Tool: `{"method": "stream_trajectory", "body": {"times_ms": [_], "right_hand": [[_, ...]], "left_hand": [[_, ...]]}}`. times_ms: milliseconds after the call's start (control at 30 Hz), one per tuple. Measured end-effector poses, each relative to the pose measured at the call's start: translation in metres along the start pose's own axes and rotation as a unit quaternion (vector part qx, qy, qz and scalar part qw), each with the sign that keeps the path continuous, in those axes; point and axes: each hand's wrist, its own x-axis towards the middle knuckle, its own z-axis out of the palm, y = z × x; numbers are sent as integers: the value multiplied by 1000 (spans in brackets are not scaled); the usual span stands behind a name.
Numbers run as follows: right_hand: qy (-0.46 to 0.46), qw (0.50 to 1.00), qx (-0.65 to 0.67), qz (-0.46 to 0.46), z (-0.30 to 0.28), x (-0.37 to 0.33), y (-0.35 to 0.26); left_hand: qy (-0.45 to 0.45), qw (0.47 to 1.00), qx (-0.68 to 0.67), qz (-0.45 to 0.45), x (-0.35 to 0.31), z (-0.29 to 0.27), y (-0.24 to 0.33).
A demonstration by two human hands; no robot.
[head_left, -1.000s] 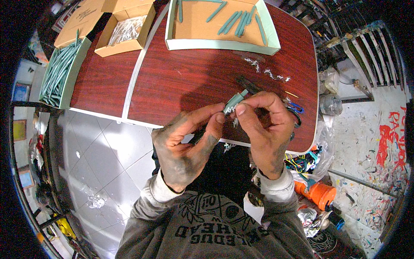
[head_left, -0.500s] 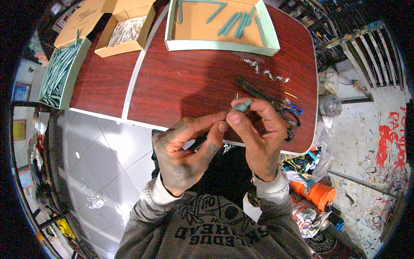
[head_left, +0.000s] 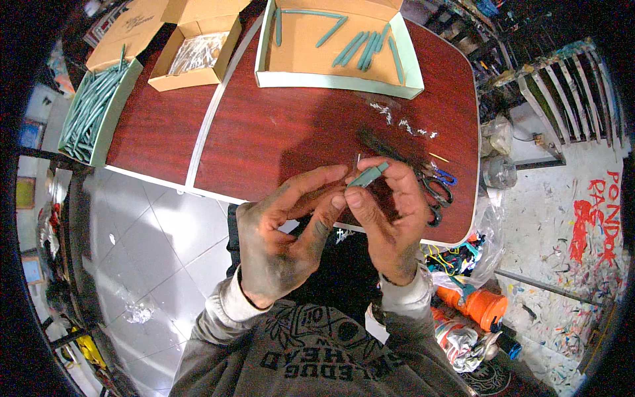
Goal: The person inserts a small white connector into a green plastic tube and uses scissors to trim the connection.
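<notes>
My right hand (head_left: 395, 228) pinches a short teal pen part (head_left: 369, 175), like a cap with a flat clip, between thumb and fingers. Close beside it, the fingers of my left hand (head_left: 276, 245) are curled together in a pinch; what they hold is hidden. A thin pale stick (head_left: 358, 161) stands up by the left fingertips; I cannot tell which hand has it. Both hands hover over the table's near edge. Beyond them, a shallow box (head_left: 337, 81) holds several teal pens (head_left: 364, 49).
Right of my hands lie black-handled scissors (head_left: 436, 192), a blue-handled tool (head_left: 445, 176) and a yellow stick (head_left: 438, 157). Small white pieces (head_left: 403, 124) lie beyond. At left stand a box of teal pens (head_left: 96, 109) and a carton of white pieces (head_left: 195, 53). An orange container (head_left: 479, 308) sits lower right.
The left index finger has lifted away from the thumb side, and the teal part shows more of its length. My right hand has shifted slightly left and down.
</notes>
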Motion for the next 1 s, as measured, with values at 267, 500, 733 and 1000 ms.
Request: {"method": "stream_trajectory", "body": {"times_ms": [267,500,733,1000], "right_hand": [[31,996,85,26,9,-2,2],[29,996,85,25,1,5,6],[90,992,41,-81,2,0,2],[17,885,-319,-338,-19,3,-13]], "left_hand": [[6,999,0,-32,-1,1,6],[10,999,44,12,-1,7,4],[-8,998,-55,-38,-7,4,9],[-23,996,-60,-63,-12,4,18]]}}
